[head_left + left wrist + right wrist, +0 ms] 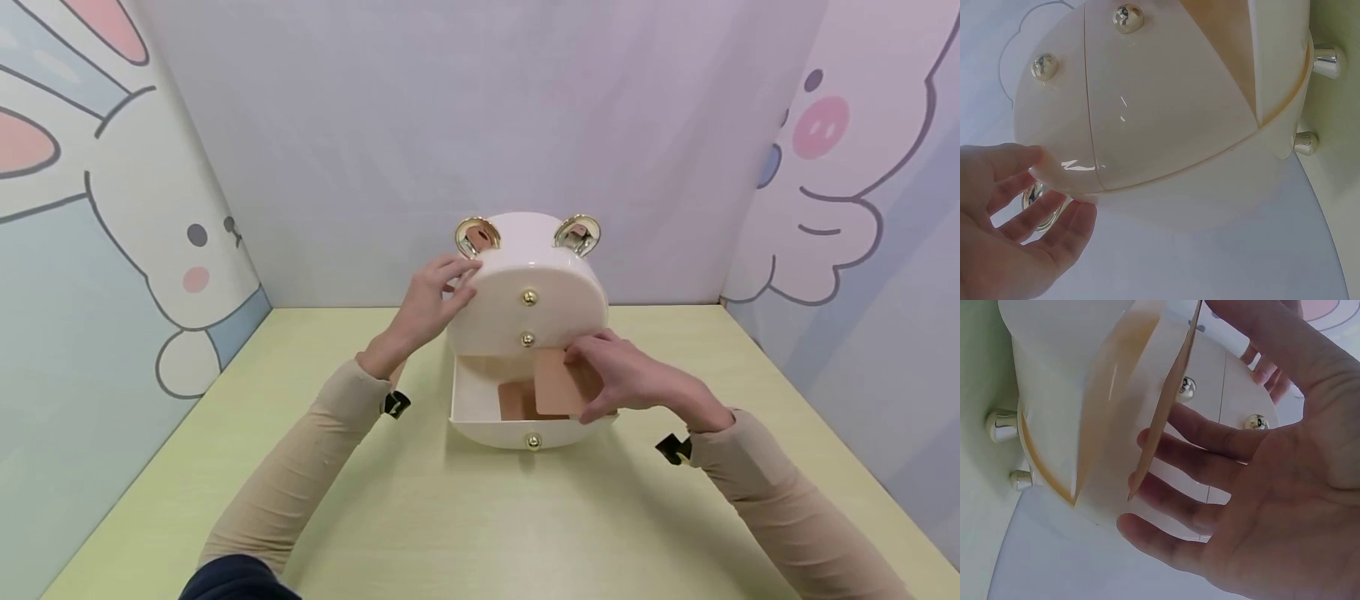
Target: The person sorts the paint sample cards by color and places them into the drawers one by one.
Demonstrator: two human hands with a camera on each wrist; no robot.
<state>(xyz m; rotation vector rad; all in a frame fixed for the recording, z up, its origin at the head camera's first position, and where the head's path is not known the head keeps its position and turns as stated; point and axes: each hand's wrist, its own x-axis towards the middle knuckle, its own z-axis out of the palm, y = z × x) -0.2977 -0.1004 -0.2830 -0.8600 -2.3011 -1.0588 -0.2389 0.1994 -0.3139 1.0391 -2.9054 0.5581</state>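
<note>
A glossy white drawer box [491,321] with gold ears and round gold knobs stands on the table; its bottom drawer [472,437] is pulled out. My left hand [427,300] rests on the box's upper left edge beside an ear, fingers loosely bent, as the left wrist view [1029,219] also shows. Between thumb and fingers, my right hand [626,375] pinches a thin brown sheet with rounded corners [555,387], above the right half of the drawer. Edge-on in the right wrist view, the sheet [1161,415] looks slightly bent. Another flat brown piece [513,400] lies in the drawer, partly covered by it.
The pale yellow-green tabletop [480,525] extends around the box. Behind is a plain light wall [480,125]; side panels carry a cartoon rabbit [161,242] and a pink-snouted cartoon animal [862,183]. Short gold feet [1004,426] show under the box.
</note>
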